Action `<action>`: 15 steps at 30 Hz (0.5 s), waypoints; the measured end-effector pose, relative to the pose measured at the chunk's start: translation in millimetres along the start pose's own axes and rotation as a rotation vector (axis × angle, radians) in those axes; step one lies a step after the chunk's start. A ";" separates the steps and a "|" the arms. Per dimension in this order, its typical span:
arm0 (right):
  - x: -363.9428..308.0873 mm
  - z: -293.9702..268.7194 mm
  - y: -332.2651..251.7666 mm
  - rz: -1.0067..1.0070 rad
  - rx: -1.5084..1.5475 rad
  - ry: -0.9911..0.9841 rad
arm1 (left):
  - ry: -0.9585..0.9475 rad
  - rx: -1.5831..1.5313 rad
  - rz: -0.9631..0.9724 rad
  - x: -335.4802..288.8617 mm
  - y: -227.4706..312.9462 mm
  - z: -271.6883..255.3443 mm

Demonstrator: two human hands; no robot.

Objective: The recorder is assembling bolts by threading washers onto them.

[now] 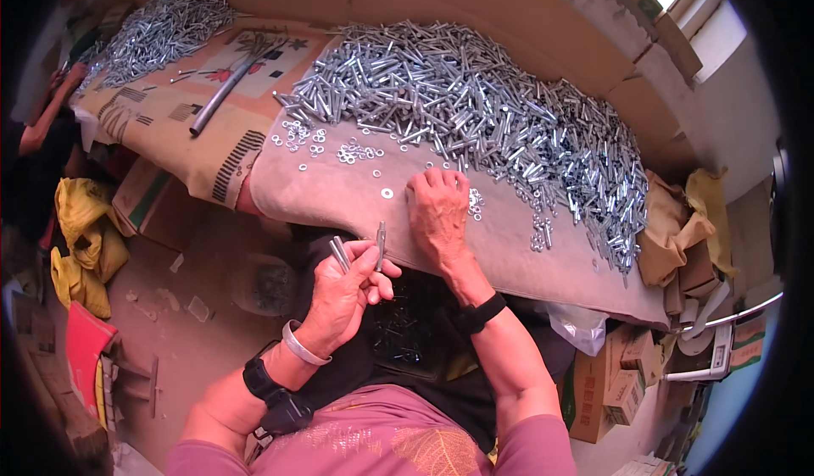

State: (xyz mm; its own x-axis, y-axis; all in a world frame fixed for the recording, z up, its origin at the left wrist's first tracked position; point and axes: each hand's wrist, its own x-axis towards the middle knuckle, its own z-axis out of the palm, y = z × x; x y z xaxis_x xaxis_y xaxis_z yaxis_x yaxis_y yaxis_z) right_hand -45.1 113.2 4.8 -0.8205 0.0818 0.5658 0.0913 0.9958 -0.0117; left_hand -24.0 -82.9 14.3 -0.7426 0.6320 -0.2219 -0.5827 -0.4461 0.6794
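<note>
My left hand [346,288] is raised over the near edge of the table, closed around a few silver expansion bolts. A pair of bolt ends [340,254] juts out beside the thumb, and another bolt [381,245] stands upright between thumb and fingers. On the pinkish cloth [322,196] rests my right hand [438,213], fingers bent together and tips turned down. Whatever lies under those fingertips is hidden. Small washers [475,205] lie just right of it, and a single larger washer [387,193] lies to its left. More loose washers [356,151] are scattered farther left.
A long heap of silver bolts [475,94] covers the table's back. Far left are another heap [170,31], a dark metal tube [227,94] and another person's arm [51,111]. Below stand a bucket [264,285] and cardboard boxes [598,383]. Yellow sacks [85,230] lie left.
</note>
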 end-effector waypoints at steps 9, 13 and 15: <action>0.6 7.3 -26.6 0.024 0.116 -0.033 | 0.038 0.017 0.034 2.7 0.0 -2.7; 4.1 8.7 -28.4 0.028 0.111 -0.056 | 0.038 0.021 0.048 3.5 -0.4 -2.6; 5.6 13.4 -26.7 0.000 0.026 -0.098 | 0.038 0.036 0.054 4.7 -2.3 -0.5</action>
State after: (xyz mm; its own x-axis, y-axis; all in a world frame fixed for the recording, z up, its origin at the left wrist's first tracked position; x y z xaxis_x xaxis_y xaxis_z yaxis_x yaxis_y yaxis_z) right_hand -59.7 87.7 -2.7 -0.8721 0.0845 0.4820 0.0779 0.9964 -0.0338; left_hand -26.3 -79.3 11.4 -0.7853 0.5823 -0.2102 -0.5295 -0.4557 0.7156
